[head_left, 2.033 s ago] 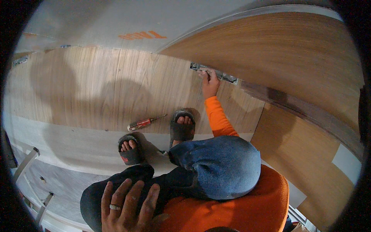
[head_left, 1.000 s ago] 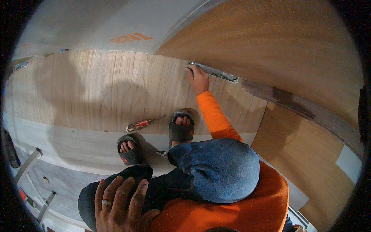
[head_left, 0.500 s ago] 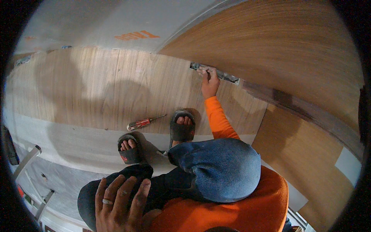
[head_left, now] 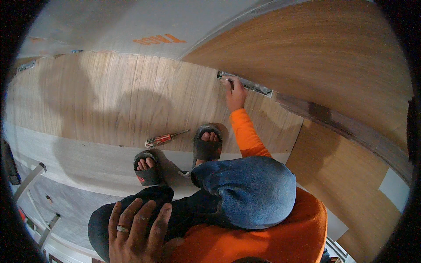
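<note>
My left hand (head_left: 138, 228), a ring on one finger, lies on my left knee with its fingers outstretched and holds nothing. My right arm reaches forward to the foot of a tall wood-grain panel (head_left: 307, 48). There my right hand (head_left: 237, 93) has its fingers bent together at the left part of a long narrow slot (head_left: 258, 88) with dull metal in it. What the fingertips grip, if anything, is too small to make out. A screwdriver (head_left: 161, 138) with a red and clear handle lies on the pale wood-look floor (head_left: 105, 101), left of my right foot.
Black slide sandals (head_left: 207, 147) are on my feet. Grey sheeting (head_left: 109, 26) with orange print stands along the far side. At the right, a brown board (head_left: 329, 153) lies beside a dark strip (head_left: 320, 111). Curved metal legs (head_left: 33, 179) stand at the left edge.
My right hand has shifted slightly left along the slot, showing more metal to its right. My left hand and the screwdriver stay where they were.
</note>
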A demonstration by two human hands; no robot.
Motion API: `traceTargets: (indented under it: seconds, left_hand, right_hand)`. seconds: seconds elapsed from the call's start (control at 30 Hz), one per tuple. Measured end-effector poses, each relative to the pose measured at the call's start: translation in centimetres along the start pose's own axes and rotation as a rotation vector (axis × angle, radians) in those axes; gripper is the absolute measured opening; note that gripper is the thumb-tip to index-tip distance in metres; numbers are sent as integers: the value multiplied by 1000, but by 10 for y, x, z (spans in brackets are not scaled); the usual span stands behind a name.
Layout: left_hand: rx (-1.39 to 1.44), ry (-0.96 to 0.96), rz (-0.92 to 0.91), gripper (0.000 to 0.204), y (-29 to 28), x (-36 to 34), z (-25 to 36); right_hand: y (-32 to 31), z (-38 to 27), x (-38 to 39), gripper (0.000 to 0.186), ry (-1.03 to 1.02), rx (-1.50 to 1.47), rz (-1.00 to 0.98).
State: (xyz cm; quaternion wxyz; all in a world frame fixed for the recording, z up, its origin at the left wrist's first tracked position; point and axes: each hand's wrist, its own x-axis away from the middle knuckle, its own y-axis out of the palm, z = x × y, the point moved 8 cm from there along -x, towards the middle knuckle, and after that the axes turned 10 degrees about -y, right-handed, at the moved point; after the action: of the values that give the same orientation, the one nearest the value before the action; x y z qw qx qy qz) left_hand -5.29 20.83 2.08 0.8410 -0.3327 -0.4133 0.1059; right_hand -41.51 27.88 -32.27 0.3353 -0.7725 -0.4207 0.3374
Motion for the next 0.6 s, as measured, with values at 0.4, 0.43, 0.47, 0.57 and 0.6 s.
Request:
traceTargets:
  seconds: [0.4,0.43,0.47,0.57,0.6]
  left_hand:
    - [21,-4,20,58,0,1,2]
    - [16,-1,18,58,-1,0,2]
    - [12,1,17,59,-1,0,2]
    - [23,5,11,60,-3,-2,4]
    - [22,5,11,60,-3,-2,3]
  right_hand:
    - [-18,-10,-6,11,74,-147,104]
    - [-17,-1,-1,14,97,-215,124]
    - [-15,8,3,17,119,-283,144]
    - [-8,39,20,20,179,-332,145]
    - [-5,46,22,19,198,-323,136]
